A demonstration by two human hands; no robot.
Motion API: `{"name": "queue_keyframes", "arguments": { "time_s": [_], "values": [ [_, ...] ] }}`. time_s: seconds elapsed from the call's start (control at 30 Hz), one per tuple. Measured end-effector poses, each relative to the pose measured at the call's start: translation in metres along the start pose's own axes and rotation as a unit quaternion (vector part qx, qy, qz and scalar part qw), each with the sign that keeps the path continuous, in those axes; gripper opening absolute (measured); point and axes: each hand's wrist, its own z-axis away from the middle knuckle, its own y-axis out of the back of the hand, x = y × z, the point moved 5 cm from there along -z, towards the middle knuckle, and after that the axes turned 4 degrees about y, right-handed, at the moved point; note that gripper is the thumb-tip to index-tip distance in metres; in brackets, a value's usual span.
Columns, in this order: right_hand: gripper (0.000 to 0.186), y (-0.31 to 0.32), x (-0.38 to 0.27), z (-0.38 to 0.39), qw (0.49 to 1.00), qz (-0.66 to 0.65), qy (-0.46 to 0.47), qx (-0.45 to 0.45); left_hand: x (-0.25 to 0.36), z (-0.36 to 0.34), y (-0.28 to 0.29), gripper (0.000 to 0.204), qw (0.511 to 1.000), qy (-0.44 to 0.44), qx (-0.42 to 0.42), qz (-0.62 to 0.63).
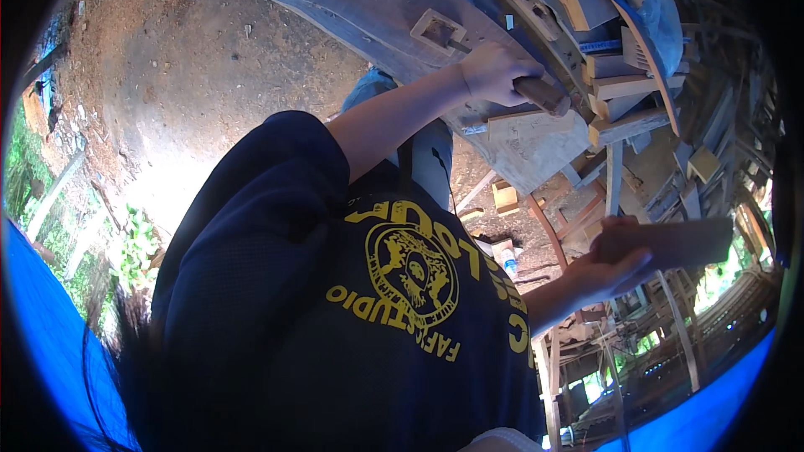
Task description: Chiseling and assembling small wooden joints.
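My left hand (pixel 501 74) is closed around a chisel; its wooden handle (pixel 543 95) sticks out past the thumb side. On the other side of the fist, a thin shaft (pixel 457 45) points at a small wooden piece with a squared recess (pixel 425 27), which lies on the wide board (pixel 360 0). Whether the tip touches the recess I cannot tell. Raised off to the right, my right hand (pixel 615 261) grips a flat, block-like piece of wood (pixel 682 243), somewhat blurred. Its fingers are partly in shadow.
Several wood offcuts (pixel 628 86) and a block (pixel 580 2) are stacked right of the board, near a curved strip (pixel 662 88) and a bluish plastic bag (pixel 662 25). A pale panel (pixel 536 146) lies below my left hand. Shavings litter the dirt floor (pixel 193 42).
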Motion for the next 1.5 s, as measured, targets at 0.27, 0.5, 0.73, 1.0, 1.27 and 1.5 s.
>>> {"name": "queue_keyframes", "arguments": {
  "time_s": [0.27,0.5,0.73,1.0,1.27,1.5],
  "values": [
    [0.054,-0.01,0.013,0.027,0.994,-0.018,-0.088,-0.063,0.017,-0.003,-0.005,0.032,1.0,-0.013,-0.019,0.013],
    [0.055,-0.013,0.012,0.025,0.992,-0.016,-0.099,-0.077,0.015,-0.004,0.001,0.031,1.0,0.005,0.011,0.001],
    [0.057,-0.011,0.023,0.028,0.985,-0.043,-0.137,-0.098,0.021,-0.004,0.01,0.027,0.999,0.003,0.042,0.026],
    [0.058,-0.015,0.027,0.031,0.982,-0.032,-0.156,-0.098,0.021,-0.006,0.012,0.026,0.999,0.001,0.043,0.023],
    [0.052,-0.017,0.031,0.033,0.975,-0.03,-0.168,-0.14,0.014,-0.009,0.008,0.028,0.997,-0.002,0.074,0.031],
    [0.053,-0.019,0.032,0.033,0.976,-0.032,-0.163,-0.139,0.015,-0.01,0.011,0.028,0.996,0.003,0.079,0.031]
  ]
}}
